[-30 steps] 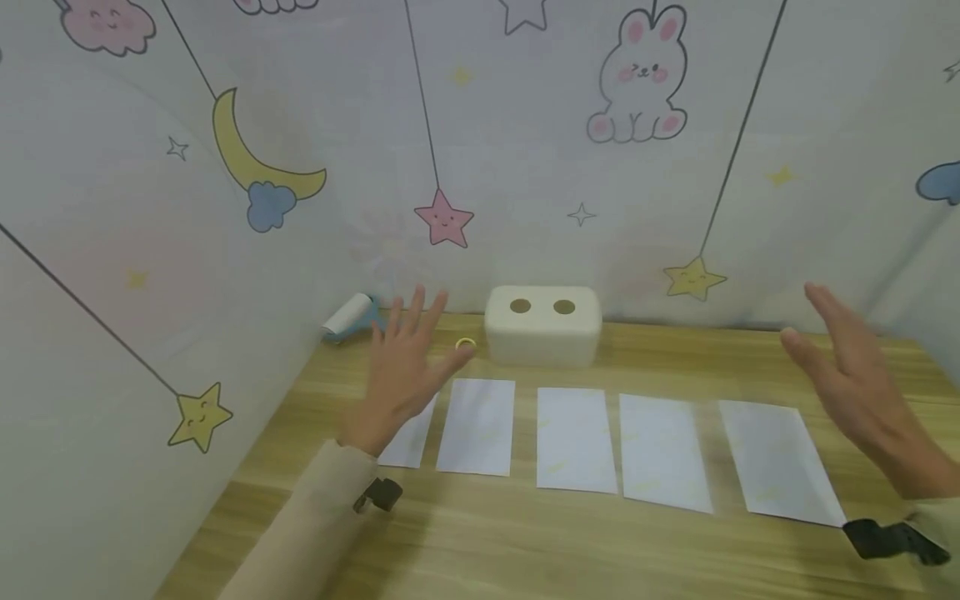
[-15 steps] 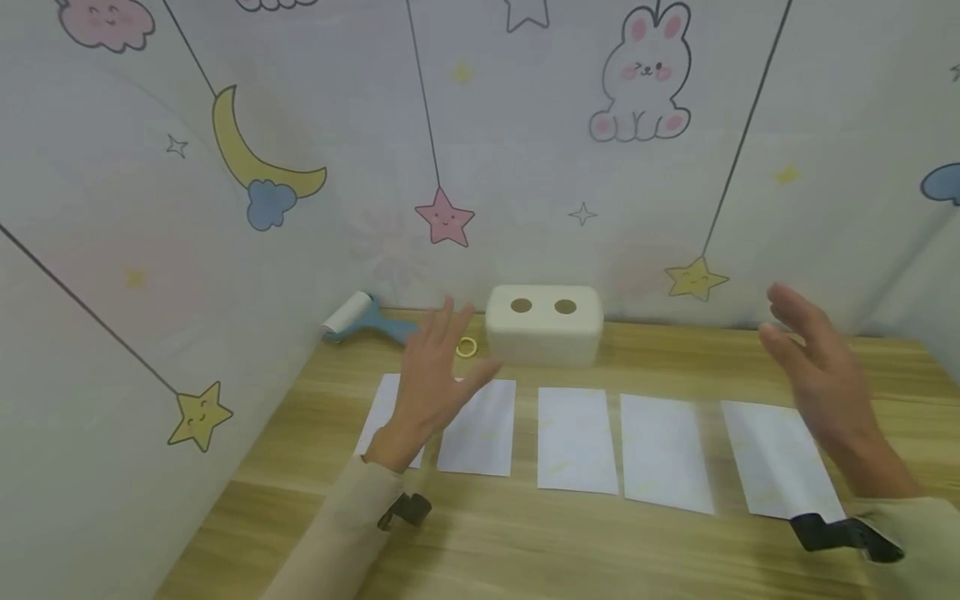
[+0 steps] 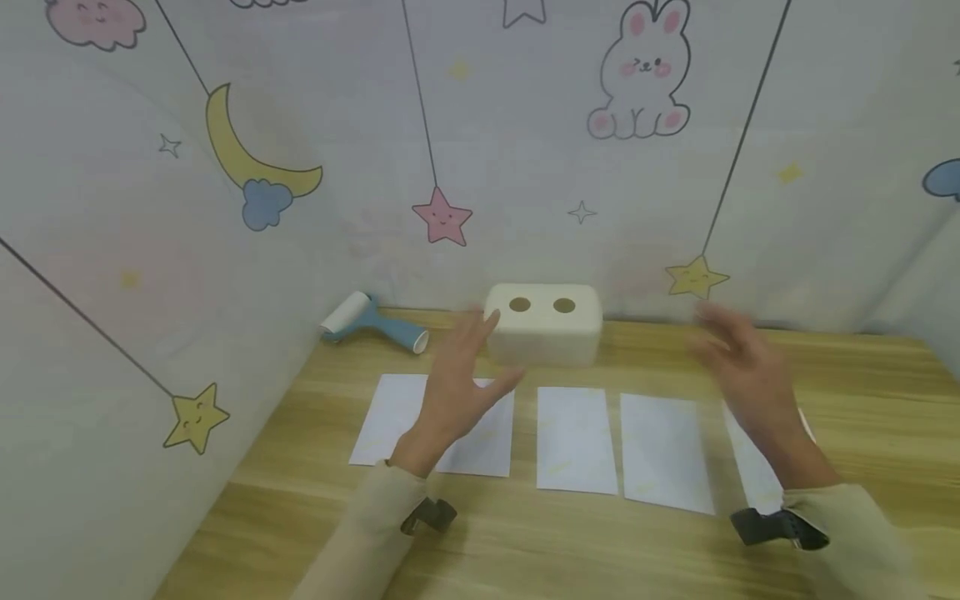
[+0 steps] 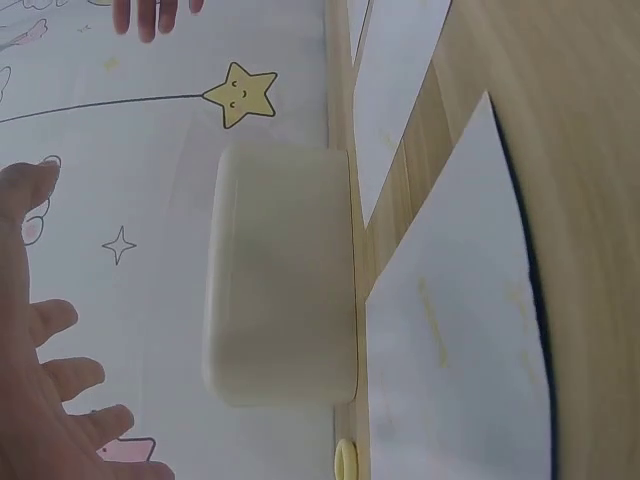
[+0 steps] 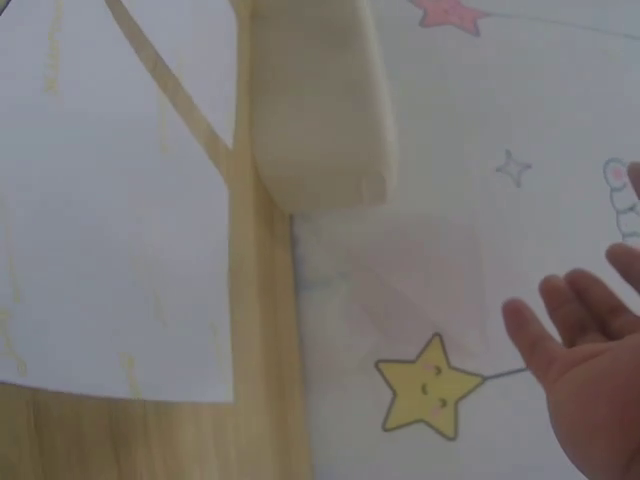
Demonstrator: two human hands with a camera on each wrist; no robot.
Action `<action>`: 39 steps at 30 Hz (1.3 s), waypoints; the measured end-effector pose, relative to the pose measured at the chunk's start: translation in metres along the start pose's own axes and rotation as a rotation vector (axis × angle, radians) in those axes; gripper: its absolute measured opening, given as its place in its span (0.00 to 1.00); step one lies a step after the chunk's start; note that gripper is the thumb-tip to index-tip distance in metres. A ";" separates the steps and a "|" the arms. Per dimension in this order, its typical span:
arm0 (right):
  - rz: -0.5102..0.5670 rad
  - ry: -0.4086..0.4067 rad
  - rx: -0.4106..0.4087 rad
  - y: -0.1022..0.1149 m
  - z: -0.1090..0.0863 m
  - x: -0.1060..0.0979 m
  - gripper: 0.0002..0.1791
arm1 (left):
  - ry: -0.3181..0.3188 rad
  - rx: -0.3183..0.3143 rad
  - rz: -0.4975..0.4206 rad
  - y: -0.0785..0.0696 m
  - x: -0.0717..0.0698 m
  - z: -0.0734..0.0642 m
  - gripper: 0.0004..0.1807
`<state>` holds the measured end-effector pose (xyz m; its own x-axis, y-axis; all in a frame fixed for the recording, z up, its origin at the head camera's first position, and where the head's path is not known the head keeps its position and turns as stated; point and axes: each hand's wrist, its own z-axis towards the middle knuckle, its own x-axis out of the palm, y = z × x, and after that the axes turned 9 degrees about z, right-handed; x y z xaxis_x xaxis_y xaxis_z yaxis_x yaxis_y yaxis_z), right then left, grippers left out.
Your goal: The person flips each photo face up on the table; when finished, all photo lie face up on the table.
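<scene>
My left hand (image 3: 459, 396), fingers spread, hovers over the second sheet of white paper (image 3: 480, 454) from the left, its fingertips overlapping the left edge of a white box (image 3: 543, 346) with two round holes on top. My right hand (image 3: 753, 392), slightly blurred, is raised over the rightmost paper sheet (image 3: 753, 462), which it partly covers. Its fingers are loosely bent with nothing between them. In the left wrist view the box (image 4: 285, 275) stands beyond the spread fingers. A small yellow ring (image 4: 345, 460) shows near it there; in the head view my left hand hides the ring.
A lint roller (image 3: 397, 331) with a blue handle lies at the back left of the wooden table (image 3: 600, 550). Several white sheets lie in a row, including a middle sheet (image 3: 576, 442). Behind hangs a cartoon-printed curtain (image 3: 525, 150).
Both hands have moved inward, my left to the right and my right to the left. The lint roller's handle has come into full view, and the ring is now covered in the head view.
</scene>
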<state>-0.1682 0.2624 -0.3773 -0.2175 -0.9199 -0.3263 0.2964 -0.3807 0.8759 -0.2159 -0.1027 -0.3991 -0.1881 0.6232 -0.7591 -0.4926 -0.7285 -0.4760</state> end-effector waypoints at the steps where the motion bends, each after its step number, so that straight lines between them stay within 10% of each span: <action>1: 0.010 0.003 0.009 0.000 0.001 0.003 0.28 | 0.004 0.003 -0.012 -0.001 0.002 0.000 0.45; 39: 0.116 0.171 0.062 -0.022 -0.009 0.064 0.26 | 0.248 -0.015 -0.151 -0.005 0.026 -0.022 0.50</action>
<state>-0.1803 0.2109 -0.4203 -0.0230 -0.9619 -0.2724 0.2513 -0.2693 0.9297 -0.1997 -0.0887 -0.4258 0.1008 0.6374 -0.7639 -0.4859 -0.6385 -0.5969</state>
